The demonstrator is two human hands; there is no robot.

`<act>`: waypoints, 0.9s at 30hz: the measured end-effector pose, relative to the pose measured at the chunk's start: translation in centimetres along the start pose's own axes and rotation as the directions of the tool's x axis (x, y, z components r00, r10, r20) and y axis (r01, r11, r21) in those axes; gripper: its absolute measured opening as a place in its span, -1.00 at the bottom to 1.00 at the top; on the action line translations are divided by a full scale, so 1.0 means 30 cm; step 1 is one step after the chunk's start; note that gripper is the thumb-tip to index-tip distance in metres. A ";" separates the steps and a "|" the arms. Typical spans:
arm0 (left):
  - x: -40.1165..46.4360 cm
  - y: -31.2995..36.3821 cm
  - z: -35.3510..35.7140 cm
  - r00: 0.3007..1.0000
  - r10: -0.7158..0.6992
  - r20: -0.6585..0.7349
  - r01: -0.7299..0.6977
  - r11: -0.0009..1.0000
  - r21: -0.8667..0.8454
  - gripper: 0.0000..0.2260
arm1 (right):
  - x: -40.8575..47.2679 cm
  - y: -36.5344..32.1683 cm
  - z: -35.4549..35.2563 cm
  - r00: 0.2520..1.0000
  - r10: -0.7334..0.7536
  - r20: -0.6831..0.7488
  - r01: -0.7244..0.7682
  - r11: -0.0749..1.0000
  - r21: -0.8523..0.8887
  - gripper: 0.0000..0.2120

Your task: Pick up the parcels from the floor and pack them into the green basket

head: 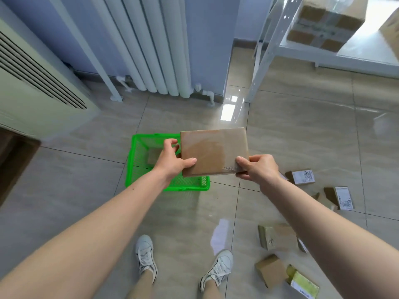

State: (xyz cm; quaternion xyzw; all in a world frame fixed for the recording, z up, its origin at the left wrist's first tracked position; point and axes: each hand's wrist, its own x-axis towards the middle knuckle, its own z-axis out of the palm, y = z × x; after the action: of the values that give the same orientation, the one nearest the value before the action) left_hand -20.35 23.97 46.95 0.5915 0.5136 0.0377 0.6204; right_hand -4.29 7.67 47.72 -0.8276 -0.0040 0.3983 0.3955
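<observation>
Both hands, left hand [172,160] and right hand [258,167], grip one flat brown parcel [213,151] by its near corners. Beneath the left hand sits the green basket [138,160]; more parcels [278,237] lie below the right forearm.

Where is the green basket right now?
The green basket sits on the tiled floor at centre frame, below the radiator, partly hidden behind the left hand and the held parcel.

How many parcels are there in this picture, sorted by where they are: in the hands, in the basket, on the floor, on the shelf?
Held in both hands: 1, the flat brown parcel
Inside the green basket: 1 visible
On the floor, at right: 5 clearly seen
On the white shelf: 2, one cut off by the frame
Total: 9
</observation>
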 end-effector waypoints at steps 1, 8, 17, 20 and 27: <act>0.013 -0.004 -0.050 1.000 -0.002 -0.005 0.002 1.000 -0.003 -0.25 | 0.000 -0.024 0.041 1.000 0.003 0.005 -0.003 1.000 0.005 -0.77; 0.154 -0.038 -0.367 0.997 0.080 0.004 -0.080 0.995 0.055 -0.28 | 0.024 -0.142 0.391 0.999 0.039 0.003 -0.039 0.993 0.114 -0.77; 0.433 -0.253 -0.477 0.996 0.076 -0.044 -0.076 0.997 0.002 -0.49 | 0.253 -0.057 0.705 0.986 0.143 -0.083 -0.125 0.974 0.191 -0.77; 0.538 -0.366 -0.440 0.994 0.075 -0.083 -0.073 0.997 0.025 -0.48 | 0.370 0.019 0.786 0.982 0.157 -0.104 -0.138 0.976 0.167 -0.77; 0.837 -0.667 -0.344 0.993 0.066 -0.102 -0.057 0.994 0.091 -0.44 | 0.692 0.290 0.929 0.981 0.155 -0.117 -0.146 0.986 0.076 -0.72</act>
State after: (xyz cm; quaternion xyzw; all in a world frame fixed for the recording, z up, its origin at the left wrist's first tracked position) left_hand -26.82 41.64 18.94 0.6312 0.5282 0.0653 0.5643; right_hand -11.27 26.53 18.06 -0.8348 0.0963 0.3753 0.3911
